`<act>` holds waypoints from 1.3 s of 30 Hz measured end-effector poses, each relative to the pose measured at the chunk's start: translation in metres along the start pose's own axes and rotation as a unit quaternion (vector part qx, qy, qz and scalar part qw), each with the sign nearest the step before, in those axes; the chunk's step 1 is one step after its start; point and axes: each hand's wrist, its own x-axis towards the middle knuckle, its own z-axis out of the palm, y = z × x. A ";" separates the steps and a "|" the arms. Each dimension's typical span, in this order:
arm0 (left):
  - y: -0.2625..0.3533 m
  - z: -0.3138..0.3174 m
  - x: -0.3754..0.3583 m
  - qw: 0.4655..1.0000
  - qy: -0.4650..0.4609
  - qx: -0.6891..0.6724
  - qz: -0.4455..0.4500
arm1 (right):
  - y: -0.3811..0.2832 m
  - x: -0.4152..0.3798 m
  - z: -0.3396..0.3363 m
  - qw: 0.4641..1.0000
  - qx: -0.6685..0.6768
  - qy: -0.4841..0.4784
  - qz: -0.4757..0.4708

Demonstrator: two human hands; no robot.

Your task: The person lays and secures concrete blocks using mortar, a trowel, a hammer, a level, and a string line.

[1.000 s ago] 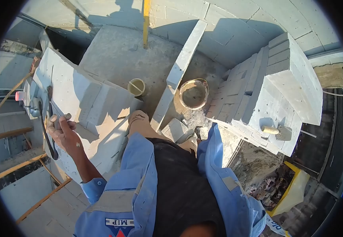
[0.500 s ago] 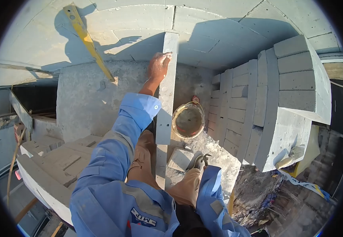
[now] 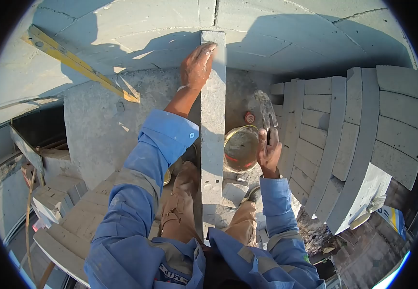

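My left hand (image 3: 198, 66) is closed at the far end of a long, light-grey concrete block (image 3: 212, 115), its mortar-dusted fingers together over the block's left edge. To the right of the block, my right hand (image 3: 269, 153) is raised with the fingers closed. From it a slim grey, mortar-smeared tool (image 3: 266, 108) points away from me; its kind I cannot tell. Just left of my right hand, a round bucket (image 3: 240, 150) of grey mortar stands on the floor, partly behind the fingers. A red tape measure (image 3: 250, 117) lies beyond the bucket.
Stacked grey blocks (image 3: 315, 126) rise at the right, with a brush (image 3: 360, 220) on their near end. A yellow spirit level (image 3: 81, 67) leans against the back wall (image 3: 160, 19). More blocks (image 3: 81, 226) are piled at the lower left. My shoe (image 3: 252, 194) is beside the block.
My right hand has come up into view beside the bucket with the tool. My left hand stays at the block's far end. The view has shifted, moving the stack rightward.
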 end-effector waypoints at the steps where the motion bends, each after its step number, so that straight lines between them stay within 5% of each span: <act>1: 0.004 -0.005 0.000 0.999 -0.024 0.033 0.002 | -0.016 0.019 0.003 0.998 0.029 0.005 -0.061; 8: -0.001 0.002 0.003 0.997 -0.038 0.064 0.037 | -0.061 0.086 0.049 0.960 0.072 0.029 -0.268; 16: -0.001 0.001 0.004 0.997 -0.046 0.058 0.016 | -0.048 0.081 0.075 0.931 0.091 0.053 -0.349; 22: 0.000 -0.002 0.001 0.997 -0.066 0.039 -0.031 | -0.045 0.091 0.093 0.963 0.025 0.024 -0.267; 27: -0.002 0.000 0.000 0.995 -0.081 0.053 -0.040 | -0.043 0.088 0.088 0.930 0.130 0.019 -0.342; 30: -0.001 -0.002 0.000 0.996 -0.066 0.057 -0.018 | -0.044 0.093 0.092 0.966 0.006 0.001 -0.258; 34: -0.001 0.000 0.004 0.997 -0.056 0.044 -0.020 | -0.042 0.091 0.091 0.926 0.110 0.028 -0.360; 39: -0.001 0.002 0.000 0.990 -0.089 0.100 -0.039 | -0.035 0.093 0.094 0.945 0.016 0.022 -0.327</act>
